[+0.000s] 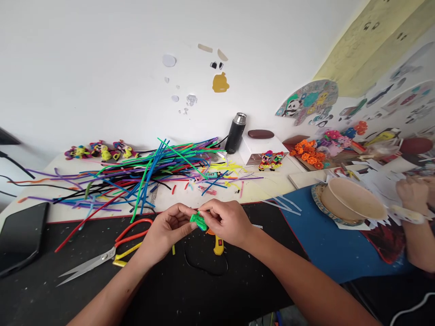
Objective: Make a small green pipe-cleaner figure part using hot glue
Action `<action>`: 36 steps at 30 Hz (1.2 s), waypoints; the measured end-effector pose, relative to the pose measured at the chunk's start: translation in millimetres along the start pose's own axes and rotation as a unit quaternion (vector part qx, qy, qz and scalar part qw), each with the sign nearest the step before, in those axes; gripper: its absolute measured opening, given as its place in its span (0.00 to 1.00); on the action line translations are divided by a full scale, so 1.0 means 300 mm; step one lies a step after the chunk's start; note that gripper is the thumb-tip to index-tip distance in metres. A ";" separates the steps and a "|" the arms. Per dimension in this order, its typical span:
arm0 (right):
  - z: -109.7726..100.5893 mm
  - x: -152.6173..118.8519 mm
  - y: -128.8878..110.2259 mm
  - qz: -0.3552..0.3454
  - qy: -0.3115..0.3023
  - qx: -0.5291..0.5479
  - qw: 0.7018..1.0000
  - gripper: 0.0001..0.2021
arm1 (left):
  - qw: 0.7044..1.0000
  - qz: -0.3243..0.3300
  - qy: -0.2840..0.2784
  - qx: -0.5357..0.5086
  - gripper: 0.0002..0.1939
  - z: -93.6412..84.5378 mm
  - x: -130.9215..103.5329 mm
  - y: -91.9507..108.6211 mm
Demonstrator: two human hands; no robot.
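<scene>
A small bright green piece of bent pipe cleaner is pinched between both hands over the black mat. My left hand grips its left side with thumb and forefinger. My right hand closes its fingertips on the upper right of the same piece. Just under the right hand, a yellow glue gun lies partly hidden, its dark cord looped on the mat. Scissors with red-orange handles rest to the left of my left hand, beside yellow pieces.
A heap of colourful pipe cleaners spreads along the wall. Behind stand a black thermos and a white box. At left lies a black tablet-like device. On the right are a beige bowl and another person's hand.
</scene>
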State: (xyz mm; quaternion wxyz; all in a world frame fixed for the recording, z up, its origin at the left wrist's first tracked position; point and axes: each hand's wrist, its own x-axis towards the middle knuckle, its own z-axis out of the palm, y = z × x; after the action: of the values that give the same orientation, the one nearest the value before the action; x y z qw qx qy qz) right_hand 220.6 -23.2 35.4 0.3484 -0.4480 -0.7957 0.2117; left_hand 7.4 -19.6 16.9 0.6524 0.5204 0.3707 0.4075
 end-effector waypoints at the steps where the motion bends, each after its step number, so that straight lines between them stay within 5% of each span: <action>1: 0.001 -0.001 -0.003 0.009 -0.001 0.009 1.000 0.08 | 1.000 0.000 0.002 0.004 0.17 0.001 0.000 0.000; 11: -0.044 -0.030 -0.013 0.130 0.045 0.091 0.986 0.13 | 0.997 0.009 0.068 0.038 0.22 -0.022 0.007 -0.024; 19: -0.120 -0.177 -0.016 0.239 -0.088 -0.050 0.966 0.14 | 0.988 0.029 0.124 0.082 0.24 -0.049 0.022 -0.064; 25: -0.055 -0.198 -0.014 0.276 -0.129 -0.122 0.944 0.17 | 0.986 0.041 0.133 0.087 0.25 -0.046 0.021 -0.076; 36: 0.050 -0.193 -0.006 0.310 -0.076 -0.166 0.933 0.17 | 0.987 0.067 0.120 0.082 0.23 -0.059 0.023 -0.080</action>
State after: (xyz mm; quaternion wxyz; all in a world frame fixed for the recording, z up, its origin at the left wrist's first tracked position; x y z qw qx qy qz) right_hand 228.9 -74.3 5.4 0.1248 -0.7065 -0.6651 0.2071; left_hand -2.3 -9.6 -10.4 0.5293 0.5438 0.4423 0.4780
